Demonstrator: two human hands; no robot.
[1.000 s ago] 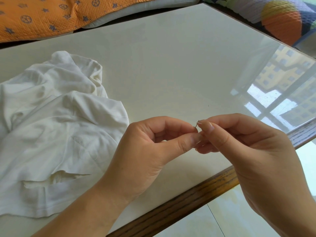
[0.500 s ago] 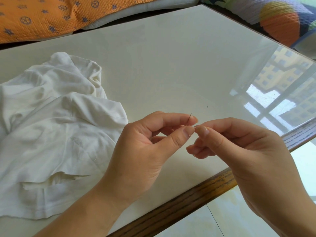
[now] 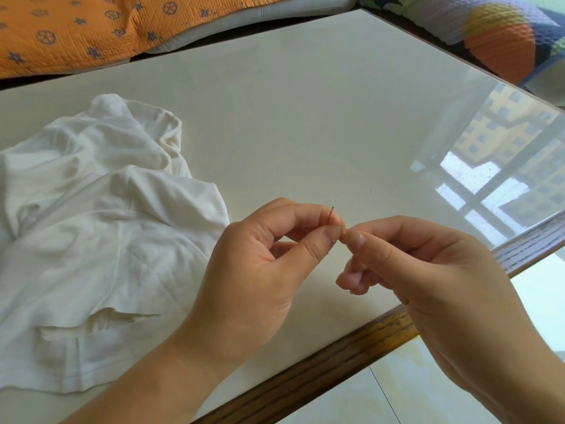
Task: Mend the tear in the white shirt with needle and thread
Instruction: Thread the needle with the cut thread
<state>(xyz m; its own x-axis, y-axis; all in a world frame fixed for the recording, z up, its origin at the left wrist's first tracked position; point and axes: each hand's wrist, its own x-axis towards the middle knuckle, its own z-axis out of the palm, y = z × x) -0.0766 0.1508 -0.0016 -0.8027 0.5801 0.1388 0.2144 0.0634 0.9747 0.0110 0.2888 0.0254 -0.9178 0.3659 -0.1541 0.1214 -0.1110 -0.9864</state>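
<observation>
Pinches thin steel needle upright between left hand fingers, top end just left of right hand fingers closed on thread too fine to see, with torn white cotton shirt well left on cream worktop.

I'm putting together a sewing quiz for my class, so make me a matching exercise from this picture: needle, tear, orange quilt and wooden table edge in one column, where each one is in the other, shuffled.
1 needle
2 tear
3 orange quilt
4 wooden table edge

A far off, at the picture's upper left
B pinched in the left hand's fingertips
C nearest the person, passing under both arms
D low on the white shirt, gaping

Pairs: 1-B, 2-D, 3-A, 4-C
</observation>
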